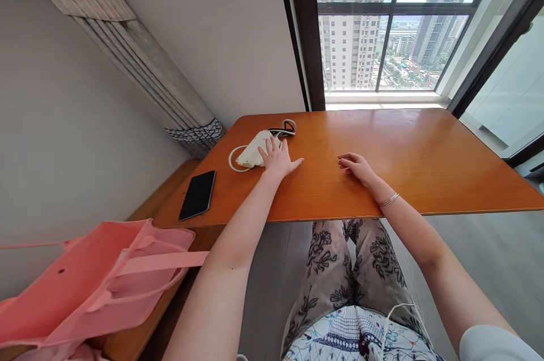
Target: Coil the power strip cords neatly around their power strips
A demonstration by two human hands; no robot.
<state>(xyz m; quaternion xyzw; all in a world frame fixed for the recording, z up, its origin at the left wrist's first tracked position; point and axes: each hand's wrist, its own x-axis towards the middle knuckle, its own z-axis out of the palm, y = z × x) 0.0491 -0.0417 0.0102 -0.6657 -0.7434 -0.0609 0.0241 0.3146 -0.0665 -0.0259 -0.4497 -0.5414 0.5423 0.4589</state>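
My left hand (278, 160) is spread out with its fingertips over the right end of a white pouch-like item (254, 150), which lies on the orange-brown wooden table (403, 151). A white cord loops out at the item's left side, and black and white cables (288, 127) are bunched just behind it. Whether the fingers touch the item is hard to tell. Farther right, my right hand (356, 167) rests at the table with loosely curved fingers, slightly apart, holding nothing. A bracelet circles that wrist.
A black phone (198, 195) lies near the table's left edge. Below it, an open pink bag (97, 281) stands on a wooden surface at the left. Behind the table are a curtain (148, 60) and a window (389, 8). The table's front edge runs above my legs.
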